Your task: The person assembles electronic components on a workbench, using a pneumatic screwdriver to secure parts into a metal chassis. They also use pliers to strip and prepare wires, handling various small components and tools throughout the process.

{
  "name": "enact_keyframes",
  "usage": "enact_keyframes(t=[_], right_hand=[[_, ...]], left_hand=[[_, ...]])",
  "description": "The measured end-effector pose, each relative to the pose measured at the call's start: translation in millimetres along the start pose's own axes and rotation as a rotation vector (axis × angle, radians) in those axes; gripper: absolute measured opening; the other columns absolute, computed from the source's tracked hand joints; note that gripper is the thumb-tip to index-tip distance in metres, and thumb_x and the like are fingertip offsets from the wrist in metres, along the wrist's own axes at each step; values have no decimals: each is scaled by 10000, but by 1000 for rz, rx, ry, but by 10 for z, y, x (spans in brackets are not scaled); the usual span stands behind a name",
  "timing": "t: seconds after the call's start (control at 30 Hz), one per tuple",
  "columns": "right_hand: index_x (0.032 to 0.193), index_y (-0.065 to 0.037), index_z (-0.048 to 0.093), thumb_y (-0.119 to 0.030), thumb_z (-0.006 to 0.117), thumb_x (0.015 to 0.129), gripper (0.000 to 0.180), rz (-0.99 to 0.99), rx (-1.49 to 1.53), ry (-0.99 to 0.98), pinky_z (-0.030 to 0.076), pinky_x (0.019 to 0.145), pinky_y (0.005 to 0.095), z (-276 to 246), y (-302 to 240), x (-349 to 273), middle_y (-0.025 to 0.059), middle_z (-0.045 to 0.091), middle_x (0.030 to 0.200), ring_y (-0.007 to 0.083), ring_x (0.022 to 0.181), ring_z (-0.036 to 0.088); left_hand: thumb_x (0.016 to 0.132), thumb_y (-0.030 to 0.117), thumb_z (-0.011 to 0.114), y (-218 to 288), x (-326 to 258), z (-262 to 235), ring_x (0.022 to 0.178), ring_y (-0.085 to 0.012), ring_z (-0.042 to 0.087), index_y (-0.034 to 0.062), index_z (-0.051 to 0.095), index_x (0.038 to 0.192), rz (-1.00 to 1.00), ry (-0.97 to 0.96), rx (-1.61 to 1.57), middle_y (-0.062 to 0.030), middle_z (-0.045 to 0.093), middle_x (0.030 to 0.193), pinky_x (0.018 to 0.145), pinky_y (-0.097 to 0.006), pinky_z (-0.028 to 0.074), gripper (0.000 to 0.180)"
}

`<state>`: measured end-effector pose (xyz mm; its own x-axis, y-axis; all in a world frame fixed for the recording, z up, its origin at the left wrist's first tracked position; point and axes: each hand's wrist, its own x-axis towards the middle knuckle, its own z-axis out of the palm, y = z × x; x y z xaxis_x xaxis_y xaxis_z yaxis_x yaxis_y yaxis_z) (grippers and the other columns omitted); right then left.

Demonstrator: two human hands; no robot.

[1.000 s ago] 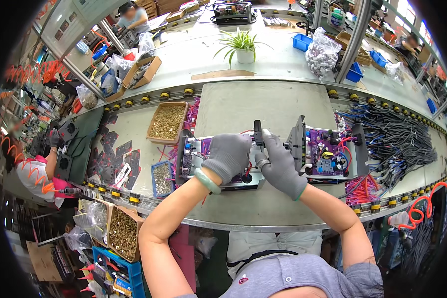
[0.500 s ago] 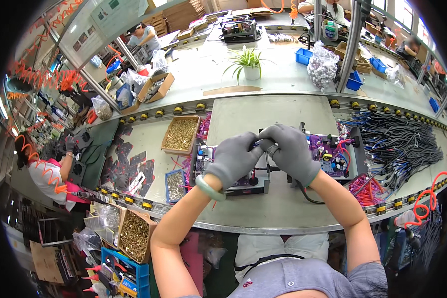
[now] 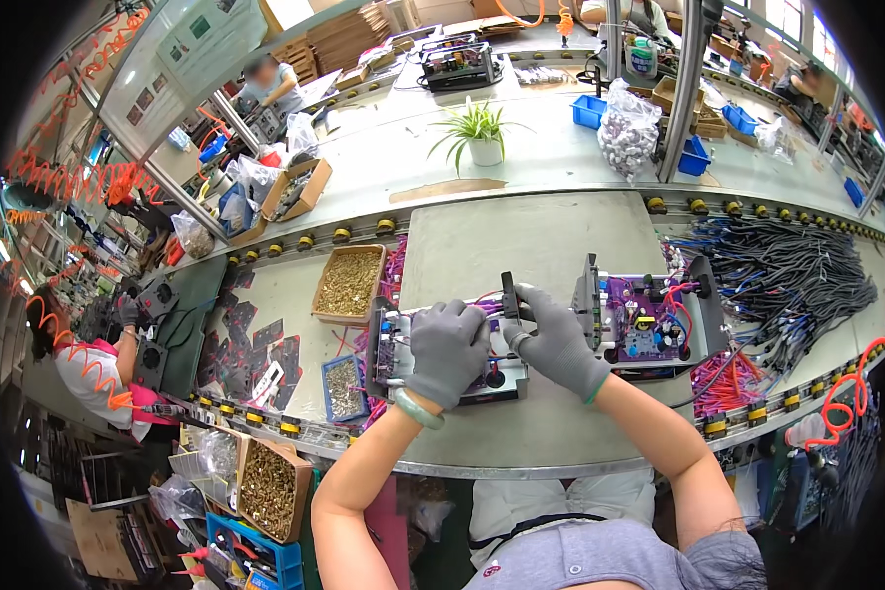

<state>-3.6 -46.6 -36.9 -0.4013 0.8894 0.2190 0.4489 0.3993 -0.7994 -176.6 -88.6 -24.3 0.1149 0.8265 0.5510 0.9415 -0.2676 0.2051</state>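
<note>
- I see the left hand [image 3: 449,349] bend its fingers over the left circuit unit [image 3: 497,379].
- The right hand [image 3: 558,349] curls at the unit's right end; I can't tell either grip.
- Left of it on the bench [image 3: 531,438]: brown box [image 3: 342,320] of brass-coloured pieces [image 3: 352,278], blue tray [image 3: 325,391] of silvery bits [image 3: 345,388].

Chassis unit [image 3: 501,385]: black, open-topped, resting on the tabletop [image 3: 560,433], at 6 o'clock from the view's centre. Purple circuit board [image 3: 393,346] visible toward 9 o'clock; black upright piece [image 3: 508,295] near 2 o'clock. Middle obscured.
</note>
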Motion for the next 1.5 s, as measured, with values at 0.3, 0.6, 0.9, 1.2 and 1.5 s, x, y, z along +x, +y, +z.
enact_keyframes(t=[0.3,0.6,0.9,1.2,1.5], right_hand=[[1257,54,509,-95,651,834,470,-69,-8,30,543,814,375,16,19,-33,221,637,1076,321,996,659],[1253,63,510,-93,643,835,466,-110,-14,32,528,811,395,10,41,-8,228,639,1043,342,945,651],[1249,62,502,-158,631,857,468,-151,-38,88,530,763,424,59,78,-8,245,633,1017,373,887,652],[1172,12,497,-192,619,835,412,-125,34,57,519,782,450,14,89,-62,218,611,1063,386,912,636],[1264,101,471,-189,569,842,521,-128,-74,113,518,799,455,182,38,-58,274,602,1076,386,926,633]], left_hand=[[763,141,657,-17,106,69,711,-269,598,101,613,742,142,-97,80,-73,602,752,631,-406,447,63],[784,162,647,-71,207,40,682,-273,612,98,606,720,216,-158,125,-75,602,720,618,-405,453,99],[823,196,664,-230,238,-120,710,-290,646,100,691,846,-2,-109,-196,-80,644,756,668,-404,503,102],[806,168,646,-315,379,-45,722,-297,613,137,688,831,232,-354,84,-70,646,791,691,-407,483,57],[737,117,609,-341,461,-6,631,-300,617,106,601,630,479,-402,218,-93,615,650,602,-429,453,107]])
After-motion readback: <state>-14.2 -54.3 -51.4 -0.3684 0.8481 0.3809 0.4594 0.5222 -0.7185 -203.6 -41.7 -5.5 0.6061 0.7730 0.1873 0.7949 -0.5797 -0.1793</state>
